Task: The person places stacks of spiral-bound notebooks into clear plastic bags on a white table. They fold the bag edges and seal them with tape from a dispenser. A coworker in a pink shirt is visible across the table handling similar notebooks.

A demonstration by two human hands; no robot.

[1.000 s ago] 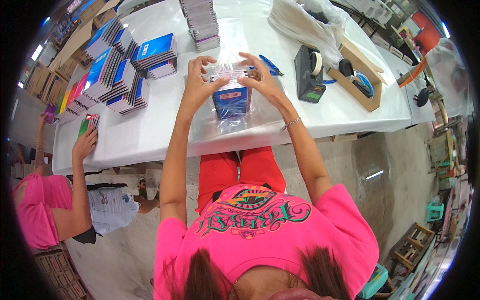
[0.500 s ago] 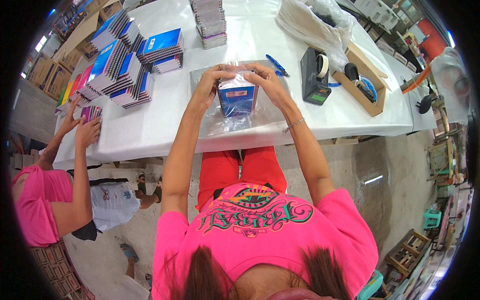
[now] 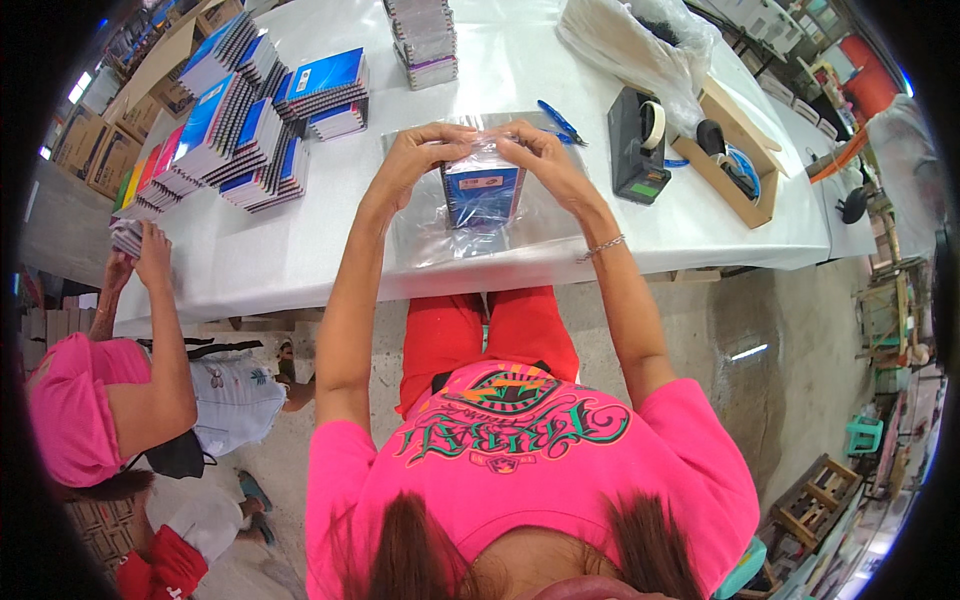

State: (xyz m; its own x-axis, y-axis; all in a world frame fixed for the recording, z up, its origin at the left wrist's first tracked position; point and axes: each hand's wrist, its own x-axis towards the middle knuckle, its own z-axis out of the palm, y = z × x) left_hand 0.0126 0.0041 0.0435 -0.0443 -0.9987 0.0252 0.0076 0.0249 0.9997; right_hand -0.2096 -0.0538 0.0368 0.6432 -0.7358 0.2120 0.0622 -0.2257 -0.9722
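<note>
A stack of blue-covered notebooks [image 3: 483, 203] sits in front of me inside a clear plastic bag [image 3: 487, 149]. My left hand [image 3: 418, 160] pinches the bag's far end at its left side, thumb and fingers pressed together. At the right side of that same end, my right hand [image 3: 546, 163] grips the film in the same way. The two hands are a short way apart, above the far edge of the notebooks. Underneath lies a flat sheet of clear plastic [image 3: 410, 240] on the white table. The palms are hidden from view.
A blue pair of nippers [image 3: 560, 122] and a black tape dispenser [image 3: 637, 150] lie to the right, beside an open cardboard box [image 3: 745, 205]. Stacked spiral notebooks [image 3: 240, 140] stand at left, wrapped ones [image 3: 425, 45] farther back. A co-worker's hands [image 3: 145, 255] hold notebooks at far left.
My fingers have shifted slightly along the bag's far end, and more gathered film shows between them. The co-worker's hands have lifted notebooks and moved toward the table's left edge.
</note>
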